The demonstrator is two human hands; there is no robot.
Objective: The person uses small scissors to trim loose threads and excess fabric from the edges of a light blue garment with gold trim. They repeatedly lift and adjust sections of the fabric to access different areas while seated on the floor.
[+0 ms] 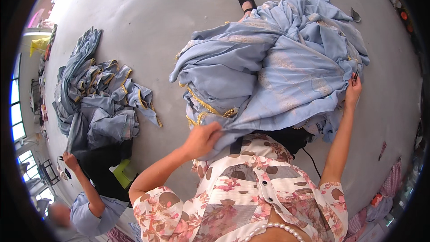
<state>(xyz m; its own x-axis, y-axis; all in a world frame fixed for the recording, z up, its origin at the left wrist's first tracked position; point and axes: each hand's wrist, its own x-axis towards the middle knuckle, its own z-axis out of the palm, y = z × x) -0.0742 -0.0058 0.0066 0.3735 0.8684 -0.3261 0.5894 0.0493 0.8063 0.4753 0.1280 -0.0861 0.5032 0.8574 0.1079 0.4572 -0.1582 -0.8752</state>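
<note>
A large light blue garment (302, 65) with pale patterned bands lies bunched over my lap and out in front of me. Yellow beaded trim (204, 101) runs along its folds on the left. My left hand (204, 139), slightly blurred, is closed on a gathered edge of the cloth close to my body. At the garment's right edge, my right hand (353, 90) pinches the fabric. A small dark tool (355, 77) shows at its fingertips, too small to make out its kind.
To my left a seated co-worker (96, 213) handles a greyish-blue garment pile (103, 103) with yellow trim. My foot in a black shoe (246, 1) sticks out beyond the cloth. A small dark object (355, 15) lies on the grey floor (156, 13). Pink checked cloth (392, 179) is at the right.
</note>
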